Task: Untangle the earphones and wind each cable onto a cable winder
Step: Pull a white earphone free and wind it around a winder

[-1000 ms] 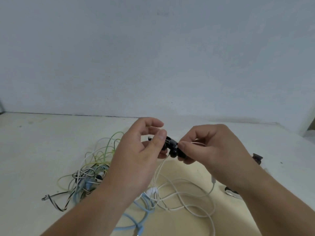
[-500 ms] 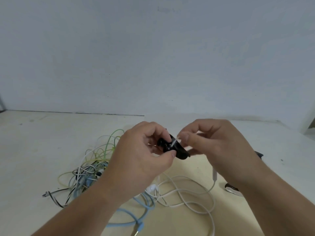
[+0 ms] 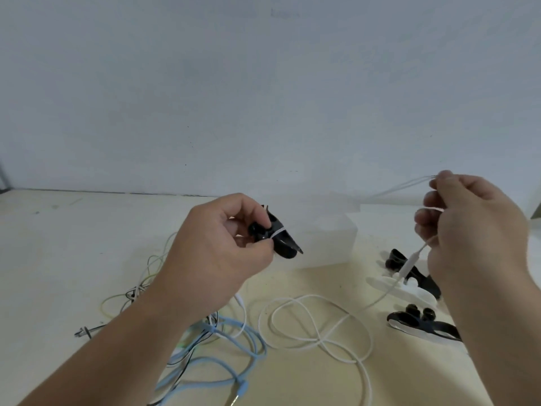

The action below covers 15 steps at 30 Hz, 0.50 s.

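Note:
My left hand (image 3: 222,253) grips a black cable winder (image 3: 281,241) above the table, with a turn of white cable across its middle. My right hand (image 3: 474,230) is raised at the right and pinches the white earphone cable (image 3: 316,326), which stretches from the winder to my fingers. The cable's inline remote (image 3: 409,262) hangs below that hand, and the remaining cable lies in loose loops on the table. A tangle of light blue, green and black-white cables (image 3: 210,341) lies under my left forearm.
Spare winders lie at the right: a black one (image 3: 409,265), a white one (image 3: 401,288) and another black one (image 3: 424,323). A translucent box (image 3: 325,238) stands behind the winder. A pale wall closes the table's far edge.
My right hand has moved away from the winder, up and to the right, drawing the white cable taut. My left hand keeps hold of the winder.

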Each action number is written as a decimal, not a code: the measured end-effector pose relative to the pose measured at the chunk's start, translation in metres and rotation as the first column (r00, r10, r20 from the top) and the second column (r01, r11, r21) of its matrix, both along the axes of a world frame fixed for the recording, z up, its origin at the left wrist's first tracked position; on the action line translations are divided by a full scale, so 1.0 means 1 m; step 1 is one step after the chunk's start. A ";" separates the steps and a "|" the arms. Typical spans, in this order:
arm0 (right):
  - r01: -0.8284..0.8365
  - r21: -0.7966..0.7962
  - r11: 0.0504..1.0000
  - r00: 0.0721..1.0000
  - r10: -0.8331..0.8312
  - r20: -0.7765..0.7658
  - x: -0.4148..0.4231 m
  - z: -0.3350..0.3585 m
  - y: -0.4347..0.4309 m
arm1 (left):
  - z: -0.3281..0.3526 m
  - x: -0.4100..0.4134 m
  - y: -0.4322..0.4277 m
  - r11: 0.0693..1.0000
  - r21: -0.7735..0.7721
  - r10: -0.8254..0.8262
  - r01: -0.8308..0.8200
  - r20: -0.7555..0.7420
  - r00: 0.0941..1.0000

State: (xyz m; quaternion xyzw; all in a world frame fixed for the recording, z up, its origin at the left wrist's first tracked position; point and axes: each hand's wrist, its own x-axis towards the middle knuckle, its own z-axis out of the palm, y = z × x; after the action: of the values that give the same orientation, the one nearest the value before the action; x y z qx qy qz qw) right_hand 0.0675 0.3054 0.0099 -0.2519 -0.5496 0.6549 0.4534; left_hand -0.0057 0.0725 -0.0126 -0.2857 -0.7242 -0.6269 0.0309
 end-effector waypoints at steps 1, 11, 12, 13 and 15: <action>-0.022 0.007 1.000 0.998 0.022 0.050 -0.001 -0.001 0.001 | 0.000 0.001 0.000 1.000 0.001 0.000 0.000 0.007 1.000; -0.088 0.210 0.974 0.919 -0.002 0.395 -0.008 -0.006 0.005 | 0.005 0.009 0.001 0.993 -0.085 -0.088 0.087 -0.016 0.996; -0.088 0.282 0.955 0.899 -0.046 0.435 -0.008 -0.006 0.004 | 0.005 0.010 0.001 0.991 -0.089 -0.098 0.096 -0.014 0.995; -0.085 0.369 0.926 0.879 -0.105 0.464 -0.007 -0.006 0.002 | 0.004 0.011 0.002 0.991 -0.091 -0.102 0.100 -0.014 0.995; -0.121 0.532 0.838 0.899 -0.134 0.416 -0.002 -0.003 -0.004 | 0.004 0.012 0.003 0.989 -0.101 -0.110 0.109 -0.013 0.994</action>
State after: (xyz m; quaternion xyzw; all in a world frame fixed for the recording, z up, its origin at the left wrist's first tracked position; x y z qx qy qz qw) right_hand 0.0655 0.3010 0.0068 -0.2544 -0.7995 0.3958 0.3733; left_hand 0.0064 0.0751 -0.0088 -0.3319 -0.7376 -0.5878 -0.0113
